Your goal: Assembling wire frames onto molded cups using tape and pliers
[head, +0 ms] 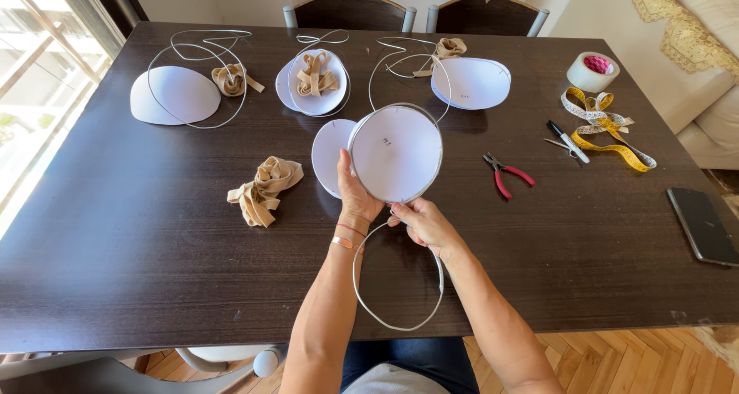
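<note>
The left hand gripped the white cup by its lower edge, tilting its hollow side up above the table. The right hand pinched the wire at the rim, so its loose loop hung toward the person's lap.

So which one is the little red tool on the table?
Start at the dark wooden table and look to its right half, past the white cup that the hands hold up. The pliers lie flat there, between that cup and the yellow measuring tape. They are the only thing with red handles and a metal nose.
</note>
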